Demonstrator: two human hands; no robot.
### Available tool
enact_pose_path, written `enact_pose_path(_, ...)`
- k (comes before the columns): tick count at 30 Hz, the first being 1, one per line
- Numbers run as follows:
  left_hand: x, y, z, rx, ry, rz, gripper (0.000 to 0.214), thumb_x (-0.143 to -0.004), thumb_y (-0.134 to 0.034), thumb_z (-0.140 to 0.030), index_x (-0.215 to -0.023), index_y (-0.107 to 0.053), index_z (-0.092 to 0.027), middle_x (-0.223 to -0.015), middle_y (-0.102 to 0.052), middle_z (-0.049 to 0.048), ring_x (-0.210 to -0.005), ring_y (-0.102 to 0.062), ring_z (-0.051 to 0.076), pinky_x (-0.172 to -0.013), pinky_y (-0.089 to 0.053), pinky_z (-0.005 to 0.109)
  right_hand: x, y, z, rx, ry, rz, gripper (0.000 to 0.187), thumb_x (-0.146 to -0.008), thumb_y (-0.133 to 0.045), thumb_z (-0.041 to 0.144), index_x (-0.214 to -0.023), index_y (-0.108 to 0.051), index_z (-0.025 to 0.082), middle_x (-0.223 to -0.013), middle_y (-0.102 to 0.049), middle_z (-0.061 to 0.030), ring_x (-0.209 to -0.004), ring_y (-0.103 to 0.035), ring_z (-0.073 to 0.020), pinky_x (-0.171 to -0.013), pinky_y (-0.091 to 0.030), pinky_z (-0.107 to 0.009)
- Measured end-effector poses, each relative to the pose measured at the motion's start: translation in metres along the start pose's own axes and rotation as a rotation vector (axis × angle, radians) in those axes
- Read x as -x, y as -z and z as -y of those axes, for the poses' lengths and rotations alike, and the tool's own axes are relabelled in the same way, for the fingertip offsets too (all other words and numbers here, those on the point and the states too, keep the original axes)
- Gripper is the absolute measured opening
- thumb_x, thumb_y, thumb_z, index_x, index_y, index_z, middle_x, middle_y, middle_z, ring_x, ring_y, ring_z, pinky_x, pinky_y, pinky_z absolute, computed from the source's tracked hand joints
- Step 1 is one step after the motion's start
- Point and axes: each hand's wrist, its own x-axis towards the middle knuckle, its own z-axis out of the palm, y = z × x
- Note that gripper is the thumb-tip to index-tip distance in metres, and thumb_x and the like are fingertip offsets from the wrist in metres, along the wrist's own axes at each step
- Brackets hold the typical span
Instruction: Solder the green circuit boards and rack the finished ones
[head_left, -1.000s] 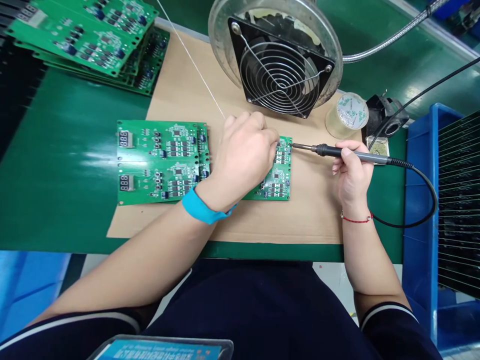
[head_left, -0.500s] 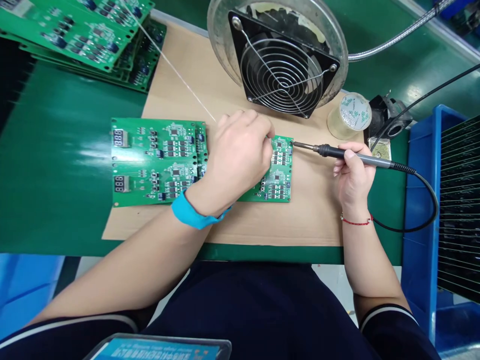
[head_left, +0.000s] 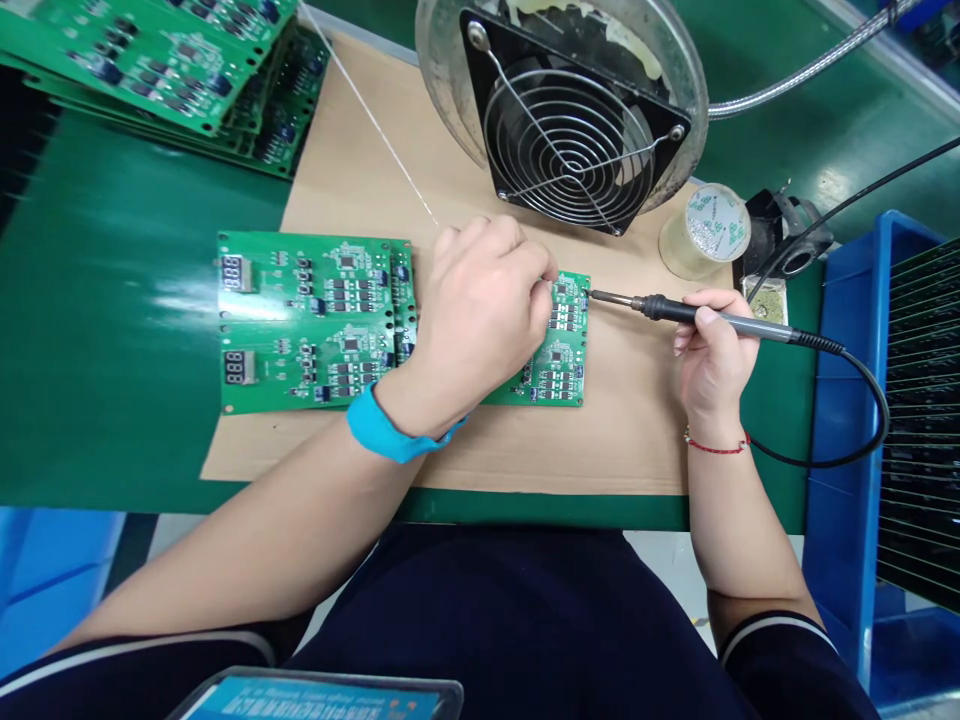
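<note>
My right hand (head_left: pixel 718 350) grips a soldering iron (head_left: pixel 739 322) like a pen. Its tip meets the upper right edge of a green circuit board (head_left: pixel 566 385). Over the left part of that board my left hand (head_left: pixel 487 290) is closed, fingertips pinched near the iron's tip. A thin solder wire (head_left: pixel 375 122) comes down from the upper left and disappears behind this hand; the pinched end is hidden. Left of the hand lies another green board (head_left: pixel 300 320) with two digit displays, overlapping a further board (head_left: pixel 403 300).
A black fan with a wire guard (head_left: pixel 570 165) stands behind the hands. Beyond the iron are a clear tape roll (head_left: pixel 705 235) and an iron stand (head_left: pixel 784 235). Boards are stacked (head_left: pixel 172 75) at upper left. A blue crate (head_left: pixel 844 400) holds upright boards on the right. Brown cardboard (head_left: pixel 630 440) covers the worktop.
The whole view has shifted slightly. The solder wire hangs at a somewhat steeper angle. Both hands keep their grips, and the iron's tip stays at the board's upper right edge.
</note>
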Motion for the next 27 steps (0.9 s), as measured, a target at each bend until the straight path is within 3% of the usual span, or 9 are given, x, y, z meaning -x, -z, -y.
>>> enact_pose_path(6, 0.001, -0.006, 0.001, 0.007, -0.016, 0.026, 0.029, -0.105, -0.047, -0.019, -0.12, -0.071, -0.015, -0.122, -0.06, 0.0116, -0.125, -0.052, 0.031, -0.106, -0.041, 0.046, 0.001, 0.001, 0.002, 0.032, -0.037, 0.001, 0.01, -0.081, -0.069, 0.023, -0.084, -0.077, 0.02, -0.064, -0.061, 0.0025, -0.051, -0.055, -0.0028, -0.047, -0.045, -0.01)
enact_pose_path(11, 0.001, -0.027, 0.012, 0.073, -0.196, -0.231, 0.03, -0.106, -0.044, -0.023, -0.108, -0.074, -0.018, -0.106, -0.064, 0.0105, -0.106, -0.059, 0.03, -0.091, -0.047, 0.044, 0.001, 0.001, 0.001, 0.037, -0.04, -0.007, 0.01, -0.081, -0.069, 0.023, -0.084, -0.077, 0.019, -0.065, -0.062, 0.0019, -0.052, -0.055, -0.0034, -0.048, -0.045, -0.01)
enact_pose_path(13, 0.001, -0.029, 0.013, 0.075, -0.224, -0.276, 0.033, -0.107, -0.042, -0.026, -0.106, -0.074, -0.018, -0.104, -0.064, 0.01, -0.104, -0.059, 0.03, -0.089, -0.047, 0.044, 0.001, 0.001, 0.001, 0.021, -0.027, -0.01, 0.009, -0.082, -0.069, 0.023, -0.085, -0.077, 0.019, -0.066, -0.063, 0.0019, -0.052, -0.056, -0.0032, -0.048, -0.046, -0.01)
enact_pose_path(20, -0.002, -0.02, 0.007, 0.069, -0.113, -0.091, 0.028, -0.103, -0.051, -0.019, -0.116, -0.075, -0.016, -0.113, -0.064, 0.012, -0.115, -0.059, 0.032, -0.099, -0.047, 0.047, 0.001, 0.0, 0.0, 0.011, -0.039, -0.019, 0.008, -0.083, -0.072, 0.025, -0.087, -0.079, 0.022, -0.069, -0.064, 0.002, -0.054, -0.056, -0.0028, -0.048, -0.046, -0.01)
enact_pose_path(25, -0.006, -0.043, 0.019, 0.098, -0.294, -0.375, 0.028, -0.105, -0.047, -0.026, -0.105, -0.074, -0.018, -0.1, -0.065, 0.0098, -0.097, -0.061, 0.028, -0.084, -0.049, 0.04, 0.001, 0.0, -0.001, 0.045, -0.065, -0.015, 0.009, -0.084, -0.072, 0.026, -0.087, -0.078, 0.021, -0.069, -0.064, 0.002, -0.055, -0.057, -0.0032, -0.049, -0.047, -0.01)
enact_pose_path(27, -0.006, -0.05, 0.024, 0.099, -0.326, -0.423, 0.029, -0.105, -0.046, -0.026, -0.105, -0.074, -0.018, -0.1, -0.065, 0.0093, -0.096, -0.061, 0.027, -0.084, -0.049, 0.04, 0.001, 0.0, -0.001, 0.04, -0.047, -0.016, 0.009, -0.083, -0.072, 0.026, -0.087, -0.078, 0.022, -0.069, -0.064, 0.0023, -0.054, -0.057, -0.003, -0.049, -0.047, -0.01)
